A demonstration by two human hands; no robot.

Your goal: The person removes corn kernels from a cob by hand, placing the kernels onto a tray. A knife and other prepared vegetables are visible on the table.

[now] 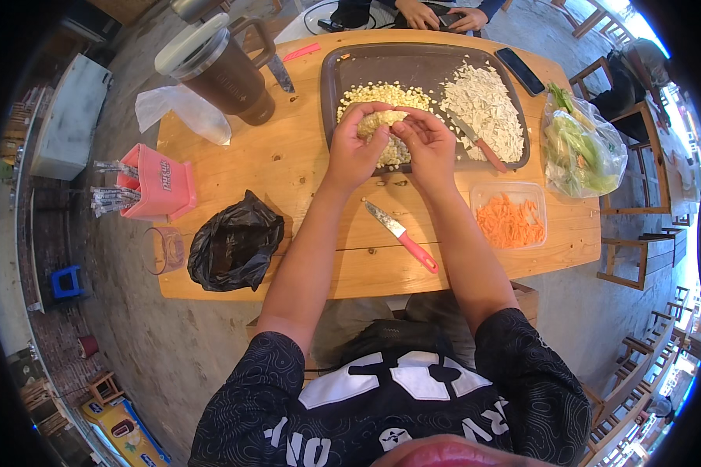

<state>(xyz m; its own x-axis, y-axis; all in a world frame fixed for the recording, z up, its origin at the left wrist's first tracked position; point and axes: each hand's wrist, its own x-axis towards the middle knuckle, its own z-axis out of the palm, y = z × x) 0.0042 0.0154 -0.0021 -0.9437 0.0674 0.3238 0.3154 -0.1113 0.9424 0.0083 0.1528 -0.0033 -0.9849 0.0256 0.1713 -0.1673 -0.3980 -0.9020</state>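
Observation:
Both of my hands grip a pale yellow corn cob above the near part of a dark tray. My left hand wraps the cob's left end, its thumb along the near side. On the other end, the fingers and thumb of my right hand press against the cob. Loose corn kernels lie piled on the tray behind and below the hands. Beside them is a heap of chopped whitish pieces, with a brown-handled knife resting on it. A pink-handled knife lies on the table between my forearms.
A black plastic bag, a clear glass, a pink straw holder and a large tumbler stand left. Rightward are a container of carrot strips, bagged vegetables and a phone. Another person's hands are across the table.

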